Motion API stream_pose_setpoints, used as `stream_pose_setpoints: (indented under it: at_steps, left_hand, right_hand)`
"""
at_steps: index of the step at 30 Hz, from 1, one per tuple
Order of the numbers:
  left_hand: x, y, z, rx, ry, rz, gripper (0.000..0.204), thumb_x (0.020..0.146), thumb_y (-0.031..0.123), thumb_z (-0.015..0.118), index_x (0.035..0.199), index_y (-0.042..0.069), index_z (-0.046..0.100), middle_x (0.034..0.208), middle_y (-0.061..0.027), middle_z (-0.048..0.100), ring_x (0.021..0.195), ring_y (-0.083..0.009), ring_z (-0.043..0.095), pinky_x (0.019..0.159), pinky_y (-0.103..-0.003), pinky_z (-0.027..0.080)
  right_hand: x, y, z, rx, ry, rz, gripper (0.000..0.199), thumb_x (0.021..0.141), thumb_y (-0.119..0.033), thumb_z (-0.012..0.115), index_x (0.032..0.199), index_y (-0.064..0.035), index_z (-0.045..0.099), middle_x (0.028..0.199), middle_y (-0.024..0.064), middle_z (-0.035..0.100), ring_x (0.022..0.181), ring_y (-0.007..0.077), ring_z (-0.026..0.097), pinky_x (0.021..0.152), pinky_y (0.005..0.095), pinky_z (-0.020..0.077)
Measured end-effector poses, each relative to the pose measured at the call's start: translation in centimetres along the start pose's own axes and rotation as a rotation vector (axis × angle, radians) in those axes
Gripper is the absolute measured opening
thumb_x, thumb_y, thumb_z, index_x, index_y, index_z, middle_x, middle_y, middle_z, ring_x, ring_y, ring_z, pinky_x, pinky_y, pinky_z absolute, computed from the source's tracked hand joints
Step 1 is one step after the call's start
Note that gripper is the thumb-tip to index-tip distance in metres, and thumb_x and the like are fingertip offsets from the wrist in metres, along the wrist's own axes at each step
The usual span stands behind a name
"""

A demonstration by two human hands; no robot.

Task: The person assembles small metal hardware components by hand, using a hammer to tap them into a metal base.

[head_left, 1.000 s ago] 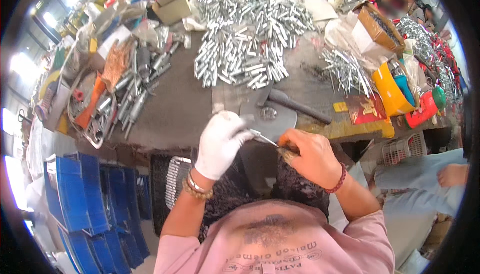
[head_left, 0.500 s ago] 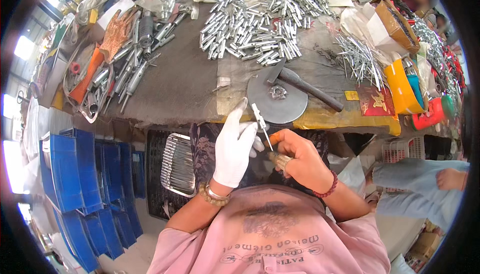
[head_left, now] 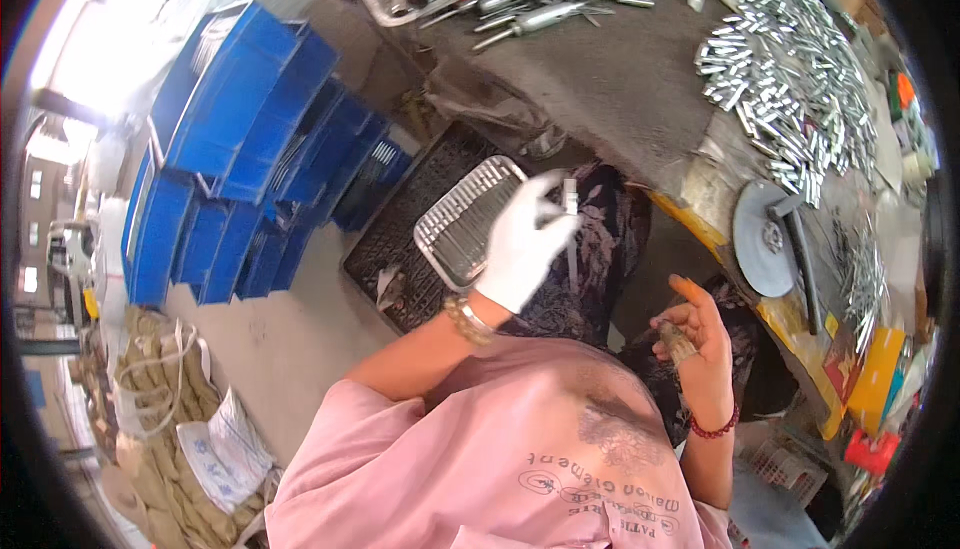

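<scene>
My left hand (head_left: 525, 249), in a white glove, pinches a slim metal piece (head_left: 571, 199) with a bright block-like top and a thin shaft below it. This hand is above my lap, beside an oblong metal tray (head_left: 428, 232) filled with rows of thin metal rods. My bare right hand (head_left: 705, 344) is over my right thigh, with an orange cover on one fingertip. A short brownish handle (head_left: 678, 344) sits in its curled fingers; the rest of that object cannot be made out. The two hands are well apart.
The tray rests on a black plastic crate (head_left: 375, 259). Blue bins (head_left: 235, 99) are stacked at left. On the bench, a round metal disc (head_left: 755, 239) carries a hammer (head_left: 803, 264), near a heap of small metal cylinders (head_left: 790, 79). Metal tools (head_left: 540, 17) lie at the back.
The view has swung left. My left hand has carried the metal piece away from my right hand, toward the tray. My right hand has parted from the piece, keeping the brownish handle.
</scene>
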State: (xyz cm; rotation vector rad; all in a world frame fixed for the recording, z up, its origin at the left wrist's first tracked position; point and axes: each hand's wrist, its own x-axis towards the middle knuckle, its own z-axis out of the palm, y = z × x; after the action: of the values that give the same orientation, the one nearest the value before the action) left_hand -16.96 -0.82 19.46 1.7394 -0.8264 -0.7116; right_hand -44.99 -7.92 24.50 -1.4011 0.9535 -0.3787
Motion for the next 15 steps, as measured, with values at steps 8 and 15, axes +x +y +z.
stream_pose_setpoints:
  at_steps: [8, 15]
  left_hand:
    - [-2.3, -22.1, -13.6, 0.231, 0.465, -0.481, 0.068, 0.093, 0.019, 0.084, 0.15, -0.006, 0.06, 0.11, -0.0172, 0.08, 0.095, -0.0241, 0.078, 0.087, -0.036, 0.06]
    - [-1.4, -24.7, -14.5, 0.341, 0.427, -0.547, 0.062, 0.097, 0.021, 0.082, 0.151, -0.002, 0.062, 0.112, -0.0136, 0.078, 0.094, -0.0211, 0.075, 0.084, -0.036, 0.059]
  right_hand:
    - [1.4, 1.4, 0.4, 0.037, -0.086, 0.095, 0.054, 0.104, 0.01, 0.058, 0.155, -0.0091, 0.058, 0.108, 0.0041, 0.07, 0.084, 0.0092, 0.066, 0.076, 0.0243, 0.0543]
    - [1.4, 1.2, 1.1, 0.001, -0.092, 0.129, 0.047, 0.107, 0.005, 0.06, 0.152, -0.0071, 0.06, 0.108, 0.0033, 0.071, 0.085, 0.0086, 0.066, 0.076, 0.0249, 0.055]
